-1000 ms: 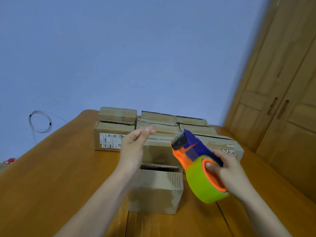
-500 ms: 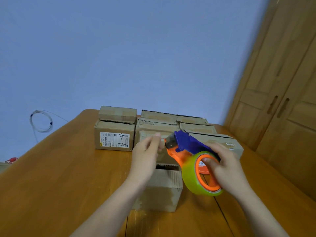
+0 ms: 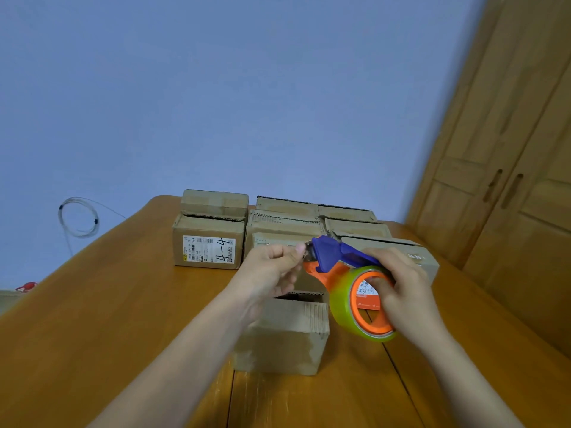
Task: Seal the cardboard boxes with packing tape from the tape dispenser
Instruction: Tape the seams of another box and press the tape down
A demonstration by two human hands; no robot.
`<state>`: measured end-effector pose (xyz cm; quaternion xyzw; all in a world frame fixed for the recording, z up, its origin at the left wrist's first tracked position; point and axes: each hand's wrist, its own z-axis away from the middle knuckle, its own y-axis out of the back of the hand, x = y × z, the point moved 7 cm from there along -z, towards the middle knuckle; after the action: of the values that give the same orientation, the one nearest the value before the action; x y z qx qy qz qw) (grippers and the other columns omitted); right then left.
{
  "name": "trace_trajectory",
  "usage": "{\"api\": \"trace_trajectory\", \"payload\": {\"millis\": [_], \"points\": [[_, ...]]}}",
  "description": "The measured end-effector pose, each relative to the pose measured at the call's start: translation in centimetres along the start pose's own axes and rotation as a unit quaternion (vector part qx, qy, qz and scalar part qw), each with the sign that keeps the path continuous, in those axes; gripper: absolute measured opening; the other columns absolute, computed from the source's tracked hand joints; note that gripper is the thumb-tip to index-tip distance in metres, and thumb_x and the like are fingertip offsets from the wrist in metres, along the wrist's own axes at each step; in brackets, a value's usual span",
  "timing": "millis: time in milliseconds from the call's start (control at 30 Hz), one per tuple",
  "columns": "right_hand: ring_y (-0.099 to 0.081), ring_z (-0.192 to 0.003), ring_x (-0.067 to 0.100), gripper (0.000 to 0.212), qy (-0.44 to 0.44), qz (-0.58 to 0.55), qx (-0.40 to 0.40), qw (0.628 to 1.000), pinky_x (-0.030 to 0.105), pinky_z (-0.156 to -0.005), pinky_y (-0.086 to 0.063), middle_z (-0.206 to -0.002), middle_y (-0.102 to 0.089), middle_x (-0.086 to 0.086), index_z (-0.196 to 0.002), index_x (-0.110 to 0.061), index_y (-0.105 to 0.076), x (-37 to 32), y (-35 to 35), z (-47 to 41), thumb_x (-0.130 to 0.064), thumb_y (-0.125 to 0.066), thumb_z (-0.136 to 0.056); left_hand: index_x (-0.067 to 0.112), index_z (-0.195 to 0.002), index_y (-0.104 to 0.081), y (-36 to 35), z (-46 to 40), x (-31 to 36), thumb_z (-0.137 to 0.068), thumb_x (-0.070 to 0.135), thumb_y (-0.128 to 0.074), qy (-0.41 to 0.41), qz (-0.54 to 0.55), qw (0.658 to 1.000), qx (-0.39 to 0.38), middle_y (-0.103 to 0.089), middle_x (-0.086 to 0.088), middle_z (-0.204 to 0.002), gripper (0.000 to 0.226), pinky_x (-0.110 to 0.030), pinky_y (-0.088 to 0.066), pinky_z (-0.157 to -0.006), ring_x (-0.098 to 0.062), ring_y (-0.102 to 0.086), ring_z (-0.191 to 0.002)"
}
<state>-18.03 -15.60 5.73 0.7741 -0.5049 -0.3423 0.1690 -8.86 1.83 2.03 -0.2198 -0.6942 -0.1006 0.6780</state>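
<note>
My right hand [image 3: 401,285] grips the tape dispenser [image 3: 336,267], a blue and orange tool with a roll of yellow-green tape [image 3: 343,301], thumb inside the orange core. It hovers above a small cardboard box [image 3: 287,338] on the wooden table [image 3: 108,319]. My left hand [image 3: 272,270] is at the dispenser's blue nose with fingers curled, pinching at the tape end there; the tape end itself is too small to make out. Behind stand several more cardboard boxes [image 3: 210,242], one with a white label marked 4-4.
A wooden wardrobe [image 3: 509,180] stands close on the right. A coil of thin cable [image 3: 78,217] hangs on the blue wall at left. A small red object [image 3: 27,286] sits past the table's left edge. A seam [image 3: 230,393] runs down the tabletop.
My left hand came in from an open pose to the dispenser's nose and curled its fingers there. The dispenser tilted and sank slightly toward the near box.
</note>
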Motion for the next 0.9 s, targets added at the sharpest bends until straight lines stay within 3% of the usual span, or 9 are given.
{"api": "trace_trajectory", "payload": {"millis": [167, 367, 500, 667, 800, 900], "points": [[-0.051, -0.097, 0.014, 0.037, 0.0, 0.023, 0.006, 1.0, 0.014, -0.08, -0.036, -0.099, -0.059, -0.006, -0.11, -0.01, -0.066, 0.5, 0.3, 0.1, -0.011, -0.053, -0.076, 0.016, -0.079, -0.067, 0.8, 0.3, -0.3, -0.087, 0.029, -0.066, 0.011, -0.045, 0.999, -0.027, -0.062, 0.007, -0.07, 0.015, -0.034, -0.051, -0.079, -0.008, -0.055, -0.063], [-0.049, -0.097, 0.01, 0.037, -0.003, 0.036, 0.016, 0.999, 0.011, -0.076, -0.034, -0.1, -0.055, -0.008, -0.111, -0.007, -0.066, 0.5, 0.5, 0.2, -0.013, -0.052, -0.078, 0.016, -0.077, -0.066, 0.2, 0.3, -0.3, -0.089, 0.046, -0.059, 0.038, -0.037, 0.998, -0.034, -0.061, 0.007, -0.067, 0.032, -0.034, -0.051, -0.078, -0.009, -0.055, -0.061], [-0.049, -0.098, 0.011, 0.036, 0.006, 0.04, 0.022, 0.999, 0.012, -0.075, -0.035, -0.101, -0.056, -0.006, -0.112, -0.007, -0.066, 0.1, 0.5, 0.3, -0.015, -0.053, -0.079, 0.015, -0.081, -0.067, -0.5, 0.2, -0.3, -0.089, 0.038, -0.06, 0.032, -0.025, 0.999, -0.035, -0.059, 0.006, -0.069, 0.025, -0.035, -0.052, -0.075, -0.008, -0.054, -0.059], [-0.049, -0.096, 0.013, 0.036, 0.018, 0.053, 0.028, 0.998, 0.014, -0.075, -0.035, -0.1, -0.062, 0.002, -0.11, -0.008, -0.066, 0.4, 0.7, 0.5, -0.006, -0.055, -0.076, 0.006, -0.108, -0.068, -0.4, 0.2, -0.4, -0.091, 0.028, -0.061, 0.062, -0.027, 0.995, -0.07, -0.06, 0.006, -0.07, 0.029, -0.037, -0.053, -0.077, -0.008, -0.055, -0.059], [-0.048, -0.094, 0.014, 0.036, 0.036, 0.068, 0.023, 0.997, 0.015, -0.078, -0.035, -0.099, -0.063, 0.005, -0.107, -0.009, -0.067, 0.4, 0.6, 0.6, -0.002, -0.055, -0.073, 0.014, -0.078, -0.069, 0.0, 0.4, 0.0, -0.09, 0.026, -0.061, 0.063, -0.078, 0.994, -0.054, -0.062, 0.002, -0.068, 0.018, -0.034, -0.05, -0.077, -0.011, -0.058, -0.06], [-0.047, -0.095, 0.012, 0.037, 0.043, 0.074, 0.016, 0.996, 0.015, -0.079, -0.035, -0.099, -0.063, 0.005, -0.107, -0.009, -0.067, 0.4, 0.3, 0.7, -0.002, -0.054, -0.074, 0.015, -0.07, -0.069, 0.3, 0.4, 0.5, -0.089, 0.018, -0.059, 0.02, -0.138, 0.99, -0.021, -0.064, 0.003, -0.064, 0.022, -0.026, -0.05, -0.072, -0.011, -0.058, -0.062]]}}
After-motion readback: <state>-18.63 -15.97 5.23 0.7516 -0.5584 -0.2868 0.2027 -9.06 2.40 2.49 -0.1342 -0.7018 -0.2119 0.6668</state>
